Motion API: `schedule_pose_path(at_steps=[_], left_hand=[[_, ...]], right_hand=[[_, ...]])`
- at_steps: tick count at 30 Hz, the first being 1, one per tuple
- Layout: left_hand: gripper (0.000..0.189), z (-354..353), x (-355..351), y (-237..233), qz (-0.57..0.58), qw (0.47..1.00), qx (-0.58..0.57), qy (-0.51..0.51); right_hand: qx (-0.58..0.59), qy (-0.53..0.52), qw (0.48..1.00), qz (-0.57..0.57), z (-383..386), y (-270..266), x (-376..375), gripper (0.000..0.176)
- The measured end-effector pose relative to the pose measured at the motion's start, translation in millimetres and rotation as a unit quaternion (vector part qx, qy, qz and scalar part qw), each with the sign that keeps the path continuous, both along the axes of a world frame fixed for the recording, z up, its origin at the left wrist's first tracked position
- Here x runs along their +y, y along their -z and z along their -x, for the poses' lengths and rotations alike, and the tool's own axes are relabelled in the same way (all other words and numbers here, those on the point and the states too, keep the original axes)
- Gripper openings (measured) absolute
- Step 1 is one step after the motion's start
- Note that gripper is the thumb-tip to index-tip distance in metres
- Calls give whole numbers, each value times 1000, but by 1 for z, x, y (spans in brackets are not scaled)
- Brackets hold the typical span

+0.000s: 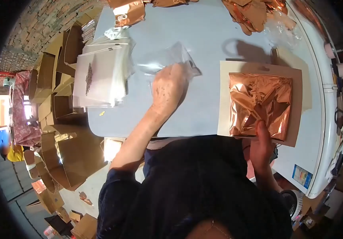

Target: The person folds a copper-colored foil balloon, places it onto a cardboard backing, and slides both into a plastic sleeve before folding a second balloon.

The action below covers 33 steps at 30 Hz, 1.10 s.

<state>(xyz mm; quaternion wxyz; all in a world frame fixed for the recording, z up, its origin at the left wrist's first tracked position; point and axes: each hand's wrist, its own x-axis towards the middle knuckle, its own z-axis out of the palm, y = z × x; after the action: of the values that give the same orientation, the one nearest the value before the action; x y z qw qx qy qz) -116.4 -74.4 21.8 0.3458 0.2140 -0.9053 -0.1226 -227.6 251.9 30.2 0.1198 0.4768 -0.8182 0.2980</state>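
Observation:
My left hand [166, 89] is closed on a clear plastic bag [161, 59] above the grey-blue tabletop [187, 115], fingers curled around part of it. On the right, my right hand [262, 143] holds a beige backing card [225, 99] by its lower edge. The thumb presses on a folded copper-coloured foil piece [261, 103] lying against the card; the other fingers are hidden behind it. A hang hole shows near the card's top. Left of my left hand lies a stack of clear plastic bags [99, 75] with dark print.
More copper foil pieces [247, 16] lie at the table's far edge, beside crumpled clear plastic [285, 32]. Open cardboard boxes [76, 155] crowd the left side. A white appliance [315, 159] borders the table on the right. A small yellow scrap [102, 113] lies near the bag stack.

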Motion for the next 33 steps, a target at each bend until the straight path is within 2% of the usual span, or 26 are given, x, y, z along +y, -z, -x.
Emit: schedule_pose_path(at_steps=[3,8,9,10,12,13,16,17,20,22,24,26,29,33], left_hand=[[28,1,4,3,-72,997,-10,18],[68,-14,10,-39,-135,979,-86,125],[81,-18,8,-57,-227,951,-158,138],[80,-22,4,-61,-270,941,-149,140],[79,-25,-5,-64,-354,915,-131,141],[71,-24,-11,-55,-403,898,-102,142],[59,-16,-21,-21,-185,968,-90,147],[48,-12,-14,-14,-162,978,-64,111],[44,-4,-14,-1,-128,986,-33,102],[41,0,-12,0,-110,988,-20,104],[38,1,-11,-1,-96,990,-15,106],[35,2,-10,-6,-87,990,-17,110],[23,6,-18,-4,-110,984,17,135],[7,9,-19,-13,-146,983,2,114]], right_hand=[[-14,-8,1000,5,2,-1,0,30],[-115,4,992,50,2,5,-7,28],[-123,2,992,40,3,8,-4,29],[-104,-13,994,11,6,9,3,33],[-157,-5,987,14,7,12,6,32],[-229,17,972,47,6,12,3,31],[-429,39,895,116,0,-13,-18,32],[-491,40,860,132,-2,-23,-23,35],[-574,33,799,175,-3,2,-18,32],[-627,112,762,116,-6,-13,-26,31],[-615,56,767,174,-8,0,-32,32],[-633,97,760,110,-11,-7,-32,34],[-612,36,781,120,-16,-8,-38,37],[-665,42,736,121,-13,-9,-46,38]])
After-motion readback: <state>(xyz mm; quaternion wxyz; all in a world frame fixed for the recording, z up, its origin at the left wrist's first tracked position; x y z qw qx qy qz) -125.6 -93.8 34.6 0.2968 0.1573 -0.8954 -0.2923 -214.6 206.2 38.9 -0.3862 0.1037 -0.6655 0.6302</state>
